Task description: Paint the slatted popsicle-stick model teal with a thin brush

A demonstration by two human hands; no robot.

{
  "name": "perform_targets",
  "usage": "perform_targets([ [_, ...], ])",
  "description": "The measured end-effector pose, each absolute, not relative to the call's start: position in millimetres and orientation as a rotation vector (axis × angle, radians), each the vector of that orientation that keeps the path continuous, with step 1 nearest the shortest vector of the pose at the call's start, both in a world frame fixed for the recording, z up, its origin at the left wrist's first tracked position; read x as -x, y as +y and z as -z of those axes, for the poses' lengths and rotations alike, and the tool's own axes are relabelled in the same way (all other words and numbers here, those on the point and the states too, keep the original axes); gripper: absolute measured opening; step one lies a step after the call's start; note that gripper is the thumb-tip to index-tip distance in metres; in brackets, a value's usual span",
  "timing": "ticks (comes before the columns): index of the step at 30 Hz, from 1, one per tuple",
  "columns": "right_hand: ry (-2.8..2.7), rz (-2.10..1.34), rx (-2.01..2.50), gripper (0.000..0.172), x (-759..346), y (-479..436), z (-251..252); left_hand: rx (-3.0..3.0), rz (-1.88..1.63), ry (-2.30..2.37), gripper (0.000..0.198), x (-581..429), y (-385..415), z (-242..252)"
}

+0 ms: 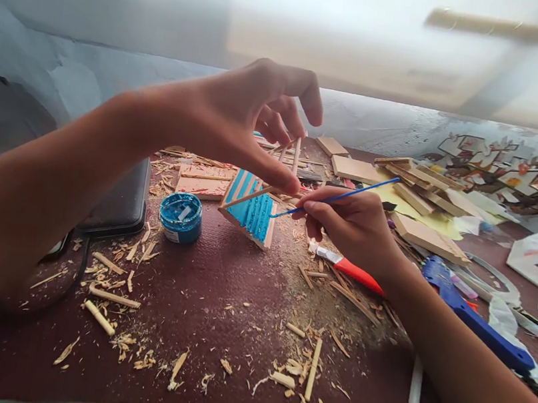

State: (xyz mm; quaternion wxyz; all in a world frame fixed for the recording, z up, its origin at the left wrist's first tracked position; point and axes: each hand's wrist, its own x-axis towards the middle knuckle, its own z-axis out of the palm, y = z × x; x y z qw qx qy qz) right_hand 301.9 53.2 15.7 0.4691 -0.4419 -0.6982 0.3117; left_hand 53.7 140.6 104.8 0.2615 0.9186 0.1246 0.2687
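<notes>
Centre: wooden piece (248, 208), bare edges matt; paint coat (259, 217) thick, ridged. Brush handle (364, 189): smooth, plastic-looking. Left of centre: glossy, plastic-looking paint jar (180, 220). Right side: smooth plastic glue gun (474, 316). Tabletop (225, 289): pebbled. Lower frame: rough wood shavings (178, 368).

One brush (364, 189), one paint jar (178, 228), one glue gun (478, 318).

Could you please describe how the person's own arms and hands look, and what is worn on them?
The left arm and right arm are bare as far as they show, with no sleeves. The left hand and right hand are ungloved; no ring, watch or bracelet shows.
</notes>
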Motion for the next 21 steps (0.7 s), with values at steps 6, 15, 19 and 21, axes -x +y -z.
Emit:
perform_targets([
  [6,-1.659,-0.785,1.101,0.007,-299.9,49.8,-18.1,-2.480,-0.726,0.322,0.064,-53.0,142.1,-104.2],
  [15,-1.750,-0.850,1.105,0.008,-297.8,45.2,-20.0,-2.475,-0.732,0.322,0.062,-52.8,141.4,-104.0],
  [19,-1.768,-0.864,1.102,0.009,-297.0,42.6,-21.5,-2.470,-0.729,0.319,0.060,-53.3,140.4,-104.3],
  [21,-1.722,-0.838,1.083,0.009,-297.0,43.3,-21.3,-2.473,-0.726,0.322,0.061,-53.5,140.0,-104.5],
])
